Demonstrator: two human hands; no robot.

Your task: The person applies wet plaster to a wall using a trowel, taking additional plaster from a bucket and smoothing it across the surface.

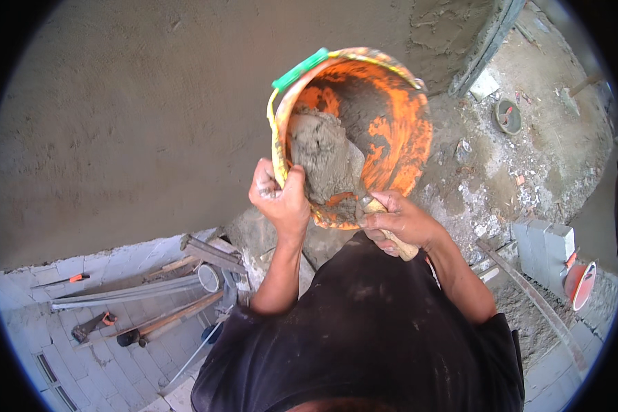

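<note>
An orange bucket [398,123], smeared inside with grey mortar, is tilted in front of me. My left hand [280,196] is closed on its left rim, thumb over the edge. A yellow handle with a green grip [301,69] lies along the upper left of the rim. In my right hand [399,223] is the wooden handle of a trowel [356,165]. Its blade is inside the bucket, mostly covered by a thick lump of wet mortar [319,151].
A mortar-coated wall [117,137] rises on the left and ahead. Planks [130,292] and tools lie at lower left. On the rubble-strewn floor at right are a round dirty bucket [507,117], grey blocks [542,240], a red container [581,285] and a long strip [539,305].
</note>
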